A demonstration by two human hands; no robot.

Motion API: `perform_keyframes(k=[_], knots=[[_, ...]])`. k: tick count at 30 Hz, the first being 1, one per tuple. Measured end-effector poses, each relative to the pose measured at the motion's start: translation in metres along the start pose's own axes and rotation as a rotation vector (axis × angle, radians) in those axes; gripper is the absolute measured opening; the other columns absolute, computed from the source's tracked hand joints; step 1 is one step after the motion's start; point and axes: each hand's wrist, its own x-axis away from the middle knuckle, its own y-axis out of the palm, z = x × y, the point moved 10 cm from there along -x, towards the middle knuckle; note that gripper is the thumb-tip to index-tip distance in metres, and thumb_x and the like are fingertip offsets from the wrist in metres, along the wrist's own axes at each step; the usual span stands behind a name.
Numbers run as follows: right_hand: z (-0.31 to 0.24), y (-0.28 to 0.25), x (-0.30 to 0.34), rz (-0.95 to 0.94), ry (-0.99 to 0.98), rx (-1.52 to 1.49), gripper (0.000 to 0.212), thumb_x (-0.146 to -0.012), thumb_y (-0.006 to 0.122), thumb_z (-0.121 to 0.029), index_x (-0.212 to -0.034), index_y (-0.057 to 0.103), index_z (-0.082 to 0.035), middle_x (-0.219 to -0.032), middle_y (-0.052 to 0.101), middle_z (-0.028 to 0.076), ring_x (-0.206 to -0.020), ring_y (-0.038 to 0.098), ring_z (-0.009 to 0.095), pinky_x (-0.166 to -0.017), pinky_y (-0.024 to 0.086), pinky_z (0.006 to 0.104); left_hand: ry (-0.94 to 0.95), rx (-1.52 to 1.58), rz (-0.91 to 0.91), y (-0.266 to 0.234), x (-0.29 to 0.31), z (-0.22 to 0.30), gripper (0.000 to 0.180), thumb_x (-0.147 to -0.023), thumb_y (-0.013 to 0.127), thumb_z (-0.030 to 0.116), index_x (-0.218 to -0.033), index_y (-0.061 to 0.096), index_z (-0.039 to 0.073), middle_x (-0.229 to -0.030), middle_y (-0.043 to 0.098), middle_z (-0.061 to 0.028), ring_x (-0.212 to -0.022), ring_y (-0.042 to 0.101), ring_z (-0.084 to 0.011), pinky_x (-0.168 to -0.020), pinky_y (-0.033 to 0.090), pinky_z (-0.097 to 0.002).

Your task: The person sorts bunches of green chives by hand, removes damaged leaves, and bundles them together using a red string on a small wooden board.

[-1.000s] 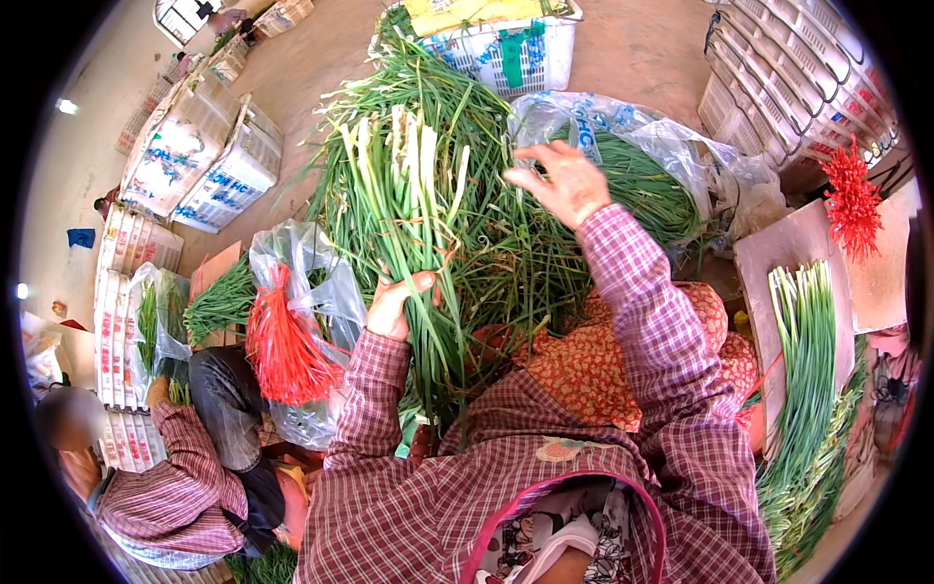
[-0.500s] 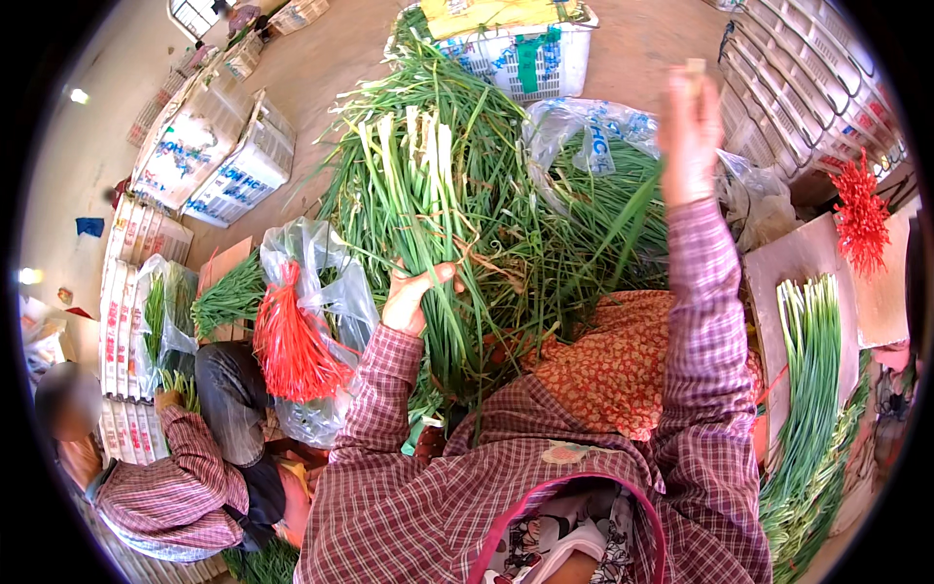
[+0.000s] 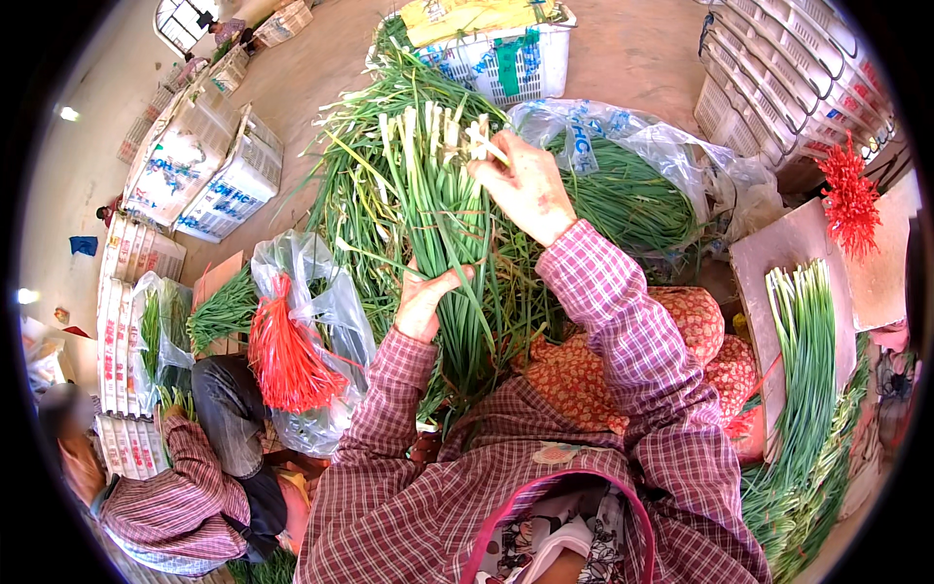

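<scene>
My left hand [image 3: 428, 302] is wrapped round a thick bunch of garlic chives [image 3: 438, 214], pale stem ends pointing away from me and green leaves hanging toward my lap. At the pale ends, my right hand [image 3: 528, 185] is closed in a pinch on whitish chive stalks beside the bunch's upper right edge. Under and behind the bunch spreads a loose heap of chives [image 3: 355, 146], with some dry, brownish leaves among it. My right fingertips partly cover what they pinch.
Right of the heap lies an open plastic bag of chives [image 3: 628, 200]. Sorted chives [image 3: 806, 341] rest on a board at far right. Red ties [image 3: 287, 350] hang at left over a clear bag. A white crate [image 3: 506, 63] stands ahead; a co-worker [image 3: 175, 487] sits at left.
My right hand has come down and left from raised over the plastic bag to the bunch's pale ends. The green leaves trailing from it are gone. My left hand keeps its grip.
</scene>
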Motion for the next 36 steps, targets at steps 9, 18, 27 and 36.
perform_keyframes(k=[9, 18, 27, 36], knots=[[0.011, -0.182, -0.034, 0.573, -0.044, -0.238, 0.018, -0.084, 0.052, -0.023, -0.09, 0.059, -0.008, -0.077, 0.055, 0.004, -0.069, 0.051, 0.01, -0.063, 0.043, 0.0244, -0.134, 0.098, 0.112, -0.048, -0.012, -0.027, 0.04, -0.062, 0.072, 0.003, -0.098, 0.055, 0.007, -0.083, 0.063, -0.0043, -0.079, 0.059, -0.0169, -0.077, 0.045, -0.0331], [0.004, -0.164, -0.026, 0.348, -0.056, -0.032, 0.031, -0.088, 0.044, -0.039, -0.097, 0.054, -0.01, -0.078, 0.057, 0.004, -0.068, 0.052, 0.01, -0.061, 0.044, 0.0268, -0.124, 0.018, 0.122, -0.057, -0.01, -0.01, 0.027, -0.065, 0.067, 0.006, -0.09, 0.062, -0.003, -0.084, 0.064, -0.0105, -0.079, 0.06, -0.018, -0.08, 0.044, -0.0304], [0.027, 0.04, 0.006, -0.369, 0.184, -0.286, 0.031, -0.072, 0.068, -0.034, -0.09, 0.065, -0.009, -0.08, 0.064, 0.003, -0.07, 0.056, 0.01, -0.067, 0.045, 0.0247, -0.174, 0.085, -0.056, -0.024, -0.01, -0.02, 0.033, -0.069, 0.064, 0.002, -0.101, 0.057, 0.0, -0.089, 0.063, -0.011, -0.083, 0.061, -0.0197, -0.078, 0.047, -0.0315], [0.013, 0.053, 0.019, -0.472, 0.058, -0.239, 0.032, -0.077, 0.063, -0.026, -0.098, 0.058, -0.002, -0.078, 0.059, 0.005, -0.073, 0.053, 0.01, -0.071, 0.043, 0.0261, -0.22, 0.232, -0.158, 0.006, -0.015, 0.002, 0.034, -0.076, 0.06, 0.007, -0.109, 0.05, 0.0, -0.094, 0.06, -0.0108, -0.081, 0.06, -0.0205, -0.072, 0.051, -0.0321]])
